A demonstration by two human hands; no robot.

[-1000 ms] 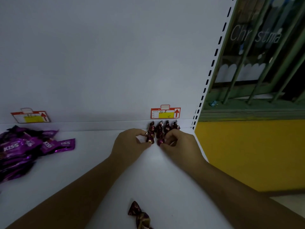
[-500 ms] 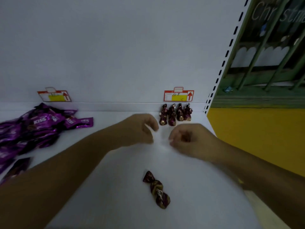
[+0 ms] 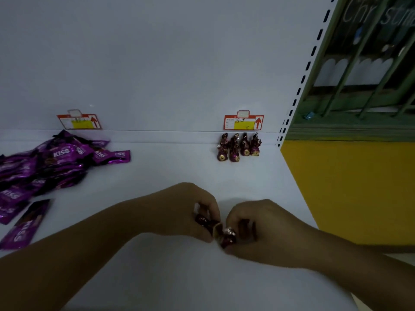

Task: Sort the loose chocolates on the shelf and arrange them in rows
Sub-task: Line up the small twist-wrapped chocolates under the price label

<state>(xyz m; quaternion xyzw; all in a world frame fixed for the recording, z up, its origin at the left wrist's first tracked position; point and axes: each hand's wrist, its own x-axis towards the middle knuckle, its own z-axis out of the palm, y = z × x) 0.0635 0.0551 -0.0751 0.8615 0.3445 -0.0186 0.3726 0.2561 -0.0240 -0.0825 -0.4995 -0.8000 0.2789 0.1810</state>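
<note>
After they left the row (image 3: 238,147), both hands (image 3: 184,209) (image 3: 267,230) pinch the loose chocolate (image 3: 227,238).

Views: one, a wide-angle camera worn on the head.
Direction: forward and down onto the flat white shelf board (image 3: 179,171), facing its white back panel (image 3: 157,63).
Nearness: close; the left hand (image 3: 188,212) and the right hand (image 3: 262,232) sit low in the centre, both pinching a dark red foil-wrapped chocolate (image 3: 228,240).
Edges: heap of purple foil packets (image 3: 45,162) cut at left; yellow wall (image 3: 348,187) at right.
</note>
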